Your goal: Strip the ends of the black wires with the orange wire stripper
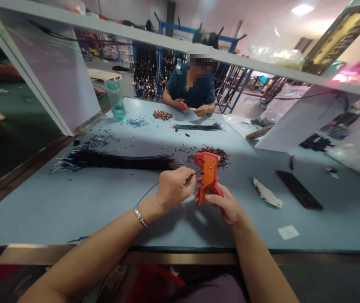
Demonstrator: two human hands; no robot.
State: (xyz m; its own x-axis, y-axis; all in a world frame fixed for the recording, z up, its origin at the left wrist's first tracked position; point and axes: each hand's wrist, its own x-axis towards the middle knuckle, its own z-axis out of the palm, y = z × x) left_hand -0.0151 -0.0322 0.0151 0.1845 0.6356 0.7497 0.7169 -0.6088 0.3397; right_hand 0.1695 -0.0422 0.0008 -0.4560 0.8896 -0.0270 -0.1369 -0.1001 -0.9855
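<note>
My right hand is wrapped round the handles of a red and orange wire stripper, held upright above the table. Pinched in my left hand is a thin black wire; its end reaches the stripper's jaws, and I cannot make out whether they are clamped on it. The rest of that wire curves back over my left wrist. Left of my hands lies a thick bundle of black wires with blue and white ends. Behind the stripper is a pile of small copper and black scraps.
Across the table a person holds a red-handled tool. Near them lie a smaller wire bundle, another scrap pile and a green bottle. To my right are a dark phone and a white scrap. A shelf beam spans overhead.
</note>
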